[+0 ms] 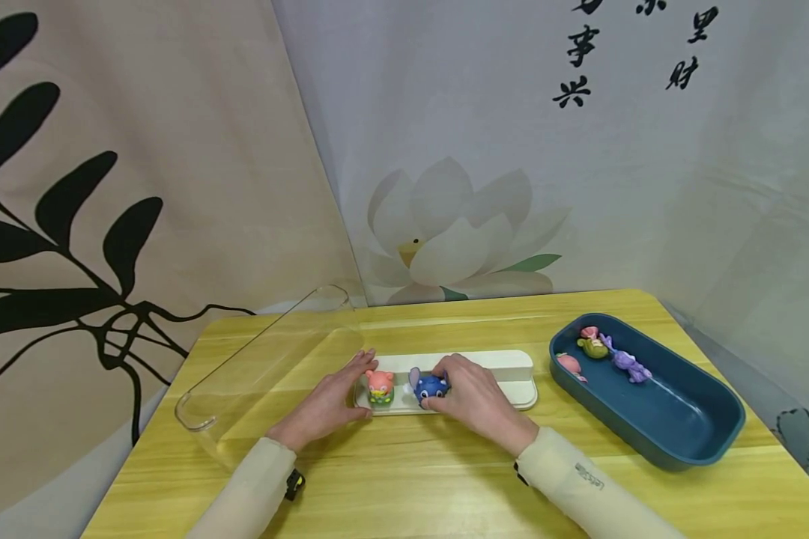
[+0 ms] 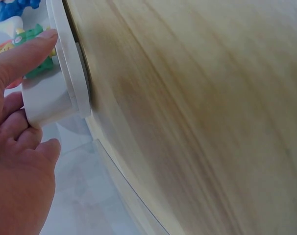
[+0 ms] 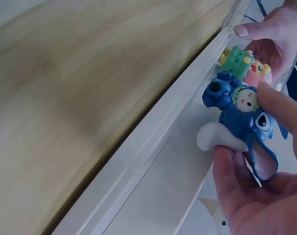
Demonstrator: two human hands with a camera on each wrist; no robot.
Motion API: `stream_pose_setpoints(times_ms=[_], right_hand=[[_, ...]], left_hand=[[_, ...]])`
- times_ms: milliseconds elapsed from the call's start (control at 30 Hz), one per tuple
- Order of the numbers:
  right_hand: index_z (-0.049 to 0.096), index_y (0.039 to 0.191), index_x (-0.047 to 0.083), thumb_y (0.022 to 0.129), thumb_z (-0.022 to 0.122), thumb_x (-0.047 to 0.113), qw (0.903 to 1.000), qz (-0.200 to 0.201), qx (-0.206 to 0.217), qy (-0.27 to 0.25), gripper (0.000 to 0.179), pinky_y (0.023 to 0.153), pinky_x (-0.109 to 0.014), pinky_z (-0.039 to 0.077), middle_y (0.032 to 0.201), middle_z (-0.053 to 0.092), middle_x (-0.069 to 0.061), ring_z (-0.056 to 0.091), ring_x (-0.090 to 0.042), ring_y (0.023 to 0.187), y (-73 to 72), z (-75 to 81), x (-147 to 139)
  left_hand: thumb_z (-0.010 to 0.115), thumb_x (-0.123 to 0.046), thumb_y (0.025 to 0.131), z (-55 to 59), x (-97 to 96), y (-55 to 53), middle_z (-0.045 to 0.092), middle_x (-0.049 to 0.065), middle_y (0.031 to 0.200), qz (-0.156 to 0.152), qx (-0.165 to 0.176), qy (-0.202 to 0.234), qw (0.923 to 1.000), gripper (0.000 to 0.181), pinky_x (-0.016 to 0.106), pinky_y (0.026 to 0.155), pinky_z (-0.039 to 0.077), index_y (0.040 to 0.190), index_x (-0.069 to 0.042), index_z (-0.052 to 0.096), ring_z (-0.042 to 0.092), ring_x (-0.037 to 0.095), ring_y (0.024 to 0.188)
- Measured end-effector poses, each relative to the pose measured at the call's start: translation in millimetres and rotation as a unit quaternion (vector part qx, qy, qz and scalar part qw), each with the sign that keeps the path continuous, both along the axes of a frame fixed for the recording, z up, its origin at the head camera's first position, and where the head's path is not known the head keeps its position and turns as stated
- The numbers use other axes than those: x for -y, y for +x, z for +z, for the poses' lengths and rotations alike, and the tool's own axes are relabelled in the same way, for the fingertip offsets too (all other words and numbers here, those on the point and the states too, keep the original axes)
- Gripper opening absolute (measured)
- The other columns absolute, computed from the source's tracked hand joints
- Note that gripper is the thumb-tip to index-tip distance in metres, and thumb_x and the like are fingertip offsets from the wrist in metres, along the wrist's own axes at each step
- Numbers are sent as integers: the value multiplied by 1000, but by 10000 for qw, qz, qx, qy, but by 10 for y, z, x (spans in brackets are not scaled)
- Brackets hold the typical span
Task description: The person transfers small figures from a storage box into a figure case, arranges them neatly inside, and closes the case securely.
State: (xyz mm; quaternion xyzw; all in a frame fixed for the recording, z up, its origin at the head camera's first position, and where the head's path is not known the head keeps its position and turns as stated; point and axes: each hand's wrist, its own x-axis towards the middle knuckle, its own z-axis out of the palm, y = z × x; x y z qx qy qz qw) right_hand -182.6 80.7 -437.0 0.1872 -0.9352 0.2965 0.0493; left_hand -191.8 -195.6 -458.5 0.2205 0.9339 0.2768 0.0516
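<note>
A white stepped display base (image 1: 520, 391) lies lengthwise on the table. On its left part stands a pink figurine (image 1: 380, 385) with a green lower body. My left hand (image 1: 330, 402) grips the base's left end, thumb at the front edge and curled fingers against the end wall in the left wrist view. A blue figurine (image 3: 246, 115) with big ears and a small pale face is pinched between the thumb and fingers of my right hand (image 1: 475, 397). It is held over the base, right of the pink figurine, its white tail-like part (image 3: 214, 137) close to the lower step.
Right of the base sits a dark blue tray (image 1: 674, 408) holding a purple figurine (image 1: 628, 364), a green figurine with a pink top (image 1: 592, 343) and a pink piece (image 1: 570, 365). A clear plastic cover (image 1: 270, 367) lies at the left on the wooden table (image 1: 404, 479).
</note>
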Motion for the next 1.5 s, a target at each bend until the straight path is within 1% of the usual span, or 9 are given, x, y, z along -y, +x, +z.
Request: stream_pose_setpoints(times_ms=[267, 433, 533, 667, 900, 967, 1167, 1333, 1500], right_hand=[[73, 107, 7, 79, 92, 39, 9999, 23, -107, 106, 46, 73, -33, 54, 99, 67, -2, 58, -12, 81, -42, -25, 79], [72, 108, 9, 80, 91, 40, 9996, 75, -200, 174, 46, 74, -33, 55, 100, 66, -1, 59, -12, 82, -51, -53, 98], [72, 109, 9, 79, 91, 40, 9995, 126, -258, 134, 47, 74, -33, 55, 101, 65, -1, 60, -12, 82, -52, -51, 103], [70, 114, 9, 79, 92, 40, 9992, 213, -304, 145, 51, 73, -32, 55, 103, 63, -1, 60, -13, 83, -49, -54, 98], [69, 121, 9, 77, 93, 39, 9972, 282, -658, 202, 58, 74, -31, 55, 103, 63, 0, 59, -11, 84, -20, -54, 35], [70, 121, 9, 79, 92, 34, 9973, 367, -617, 141, 54, 76, -32, 56, 104, 64, 0, 61, -11, 86, -17, -46, 12], [71, 120, 7, 87, 86, 20, 9968, 764, -224, 0, 39, 87, -39, 59, 113, 68, -4, 67, -17, 99, -35, -9, -32], [64, 133, 6, 89, 84, 19, 9964, 849, -34, -35, 50, 95, -42, 57, 121, 68, -6, 67, -19, 106, -53, 6, -46], [57, 142, 6, 87, 86, 24, 9976, 667, 3, -203, 65, 96, -43, 57, 126, 65, -6, 65, -19, 108, -17, 53, -82]], left_hand=[[87, -11, 85, -5, -6, 2, 22, 8, 171, -31, -55, -1, 10000, 88, 74, 116, 22, 159, -9, 40, 19, 28, 157], [87, -12, 85, -2, -4, 6, 20, 5, 171, -40, -35, 43, 10000, 88, 75, 116, 22, 160, -8, 40, 18, 28, 157], [87, -12, 85, -2, -3, 4, 19, 2, 171, -6, 13, 45, 10000, 88, 74, 117, 21, 159, -9, 40, 18, 27, 157], [88, -12, 84, -8, -5, 3, 20, 3, 172, 29, 102, 35, 9999, 88, 73, 117, 20, 159, -10, 42, 17, 26, 157], [88, -11, 83, -15, -8, -3, 21, 6, 171, -25, 49, 46, 10000, 88, 74, 117, 21, 159, -9, 42, 17, 26, 157], [88, -11, 83, -14, -5, -3, 21, 6, 171, -37, 39, 51, 10000, 89, 74, 116, 21, 158, -8, 42, 18, 26, 157], [88, -11, 83, -19, -3, -11, 19, 5, 172, -54, 141, 64, 9999, 90, 73, 117, 19, 159, -9, 40, 16, 25, 158], [88, -12, 84, -17, -4, -13, 20, 5, 171, -31, 94, 36, 9999, 89, 73, 117, 21, 159, -9, 40, 17, 26, 157], [88, -11, 83, 2, -3, 5, 20, 5, 171, 10, 50, 28, 10000, 89, 72, 117, 21, 159, -8, 41, 17, 26, 157]])
